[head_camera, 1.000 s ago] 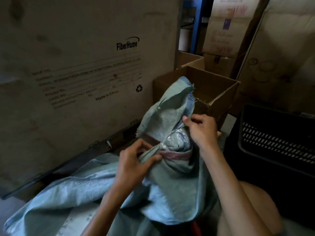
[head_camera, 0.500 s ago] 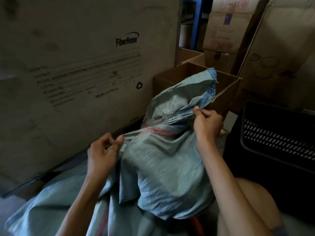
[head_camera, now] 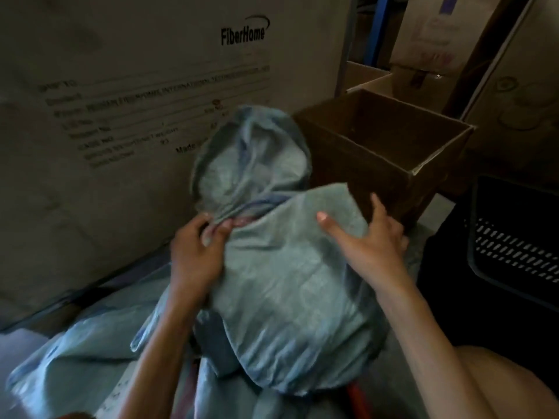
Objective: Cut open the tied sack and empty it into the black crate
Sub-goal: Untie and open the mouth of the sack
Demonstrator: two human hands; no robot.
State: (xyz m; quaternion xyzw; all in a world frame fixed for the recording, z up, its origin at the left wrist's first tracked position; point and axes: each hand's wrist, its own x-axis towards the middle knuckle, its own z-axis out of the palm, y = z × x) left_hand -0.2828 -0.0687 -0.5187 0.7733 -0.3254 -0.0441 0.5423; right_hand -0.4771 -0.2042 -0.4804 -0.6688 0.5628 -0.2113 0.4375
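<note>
A blue-green woven sack [head_camera: 281, 285] lies bunched in front of me, its top flopped up toward the big carton. My left hand [head_camera: 196, 252] pinches the sack fabric at the gathered neck, where a reddish band shows. My right hand [head_camera: 372, 237] rests spread on the sack's upper right side, fingers apart, holding nothing. The black slatted crate [head_camera: 514, 246] stands at the right edge, partly out of view. No cutting tool is visible.
A large "FiberHome" carton [head_camera: 121, 116] walls off the left. An open brown cardboard box [head_camera: 384, 152] sits just behind the sack. More cartons [head_camera: 429, 40] stack at the back right. My bare knee [head_camera: 499, 385] is at the lower right.
My right hand let go of the sack's raised top edge and now lies spread on the fabric. The top has folded down, and my left hand moved right to the gathered neck.
</note>
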